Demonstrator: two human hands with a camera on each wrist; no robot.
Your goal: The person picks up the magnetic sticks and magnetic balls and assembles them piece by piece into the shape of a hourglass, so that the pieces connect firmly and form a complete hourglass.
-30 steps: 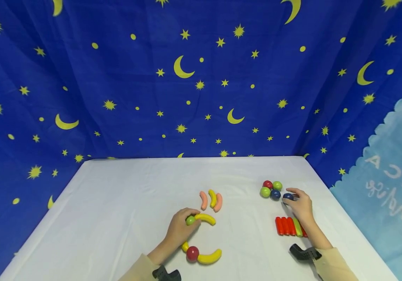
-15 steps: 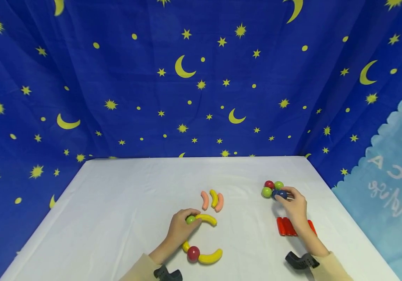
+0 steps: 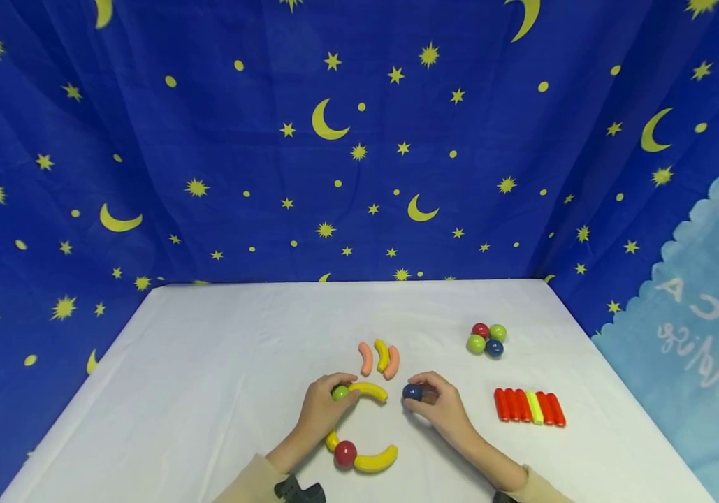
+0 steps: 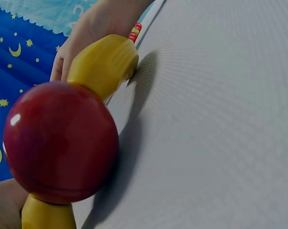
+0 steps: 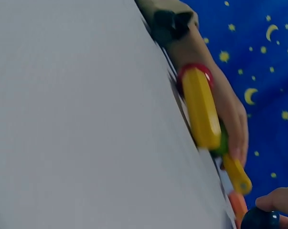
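Observation:
My left hand [image 3: 326,409] holds a small green ball [image 3: 340,393] between fingers and thumb, its fingertips also at the end of a yellow toy banana [image 3: 369,392]. Below that hand, a dark red ball [image 3: 345,455] sits between a partly hidden yellow piece [image 3: 331,441] and another yellow toy banana [image 3: 375,460]; together they form an open curve. To the right, my right hand [image 3: 446,405] pinches a dark blue ball [image 3: 412,392] between thumb and fingers, a short gap from the upper banana's tip. In the right wrist view the blue ball [image 5: 261,218] shows at the bottom corner.
Behind the hands lie two pink curved pieces [image 3: 366,358] and a yellow one [image 3: 381,355]. At the right, several balls [image 3: 476,344] cluster above a row of red sticks [image 3: 512,405] with one yellow-green stick [image 3: 534,408]. A star-patterned cloth [image 3: 359,168] stands behind the white table [image 3: 240,349].
My right hand has carried the blue ball from beside the ball cluster leftward and nearer, to the banana's side. My left hand stays on the green ball.

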